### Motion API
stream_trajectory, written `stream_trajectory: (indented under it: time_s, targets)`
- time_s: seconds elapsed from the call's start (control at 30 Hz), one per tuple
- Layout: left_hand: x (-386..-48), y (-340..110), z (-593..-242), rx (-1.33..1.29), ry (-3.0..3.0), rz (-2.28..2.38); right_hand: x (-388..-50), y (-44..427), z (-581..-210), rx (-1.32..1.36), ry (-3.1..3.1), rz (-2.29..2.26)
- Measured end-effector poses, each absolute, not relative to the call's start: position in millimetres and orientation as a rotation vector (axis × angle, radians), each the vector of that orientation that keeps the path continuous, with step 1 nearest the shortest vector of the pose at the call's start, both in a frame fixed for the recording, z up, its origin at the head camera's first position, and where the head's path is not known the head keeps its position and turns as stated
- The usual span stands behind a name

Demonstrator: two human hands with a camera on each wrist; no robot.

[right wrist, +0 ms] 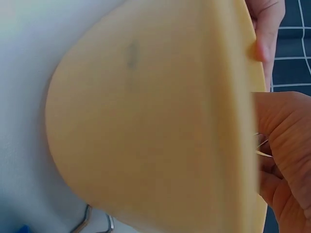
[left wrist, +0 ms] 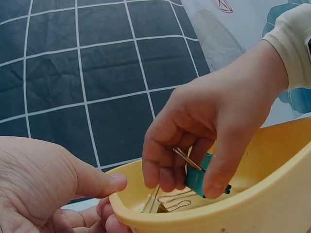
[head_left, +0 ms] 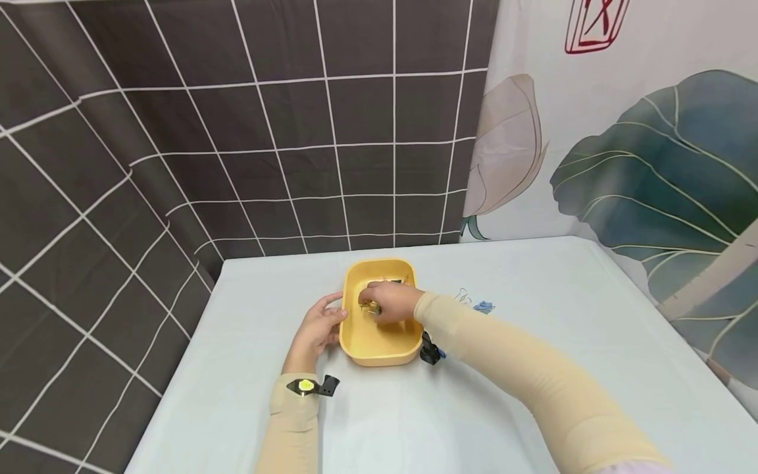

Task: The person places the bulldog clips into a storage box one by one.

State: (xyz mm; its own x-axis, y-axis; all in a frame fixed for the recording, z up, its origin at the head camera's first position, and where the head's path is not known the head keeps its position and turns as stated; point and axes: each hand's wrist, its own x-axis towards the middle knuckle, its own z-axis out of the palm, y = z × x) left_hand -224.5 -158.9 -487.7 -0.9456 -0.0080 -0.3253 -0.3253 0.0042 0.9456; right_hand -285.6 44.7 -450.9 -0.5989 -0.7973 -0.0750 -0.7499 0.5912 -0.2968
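Observation:
A yellow tub (head_left: 379,361) stands on the white table. My left hand (head_left: 316,329) grips its left rim, the thumb (left wrist: 104,183) over the edge and the fingers outside. My right hand (head_left: 391,301) reaches inside the tub and, in the left wrist view, pinches a green binder clip (left wrist: 195,180) between thumb and fingers. Below that hand, a gold-coloured clip (left wrist: 154,205) with wire handles lies in the tub. In the right wrist view the tub's outer wall (right wrist: 131,121) covers most of the picture, and the right hand (right wrist: 286,150) shows partly behind the rim.
To the right of the tub, blue clips (head_left: 484,307) and a silver wire-handled clip (head_left: 463,296) lie on the white cloth (head_left: 533,276). A dark gridded cloth hangs behind and at the left; a flower-printed one hangs at the right.

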Motion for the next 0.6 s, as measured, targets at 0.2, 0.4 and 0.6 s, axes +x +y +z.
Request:
stream_trajectory:
  time_s: [0.2,0.4,0.6]
  targets:
    - [-225,-159,-487,-0.357,2.063,2.03,-287,44,-457,-1.326,2.592,-0.319]
    - [-225,-158,-486,-0.356,2.063,2.036,-289,43,-463,-1.348,2.579,-0.3]
    - [-225,-158,-486,-0.364,2.057,2.027,-289,44,-468,-1.343,2.56,-0.281]
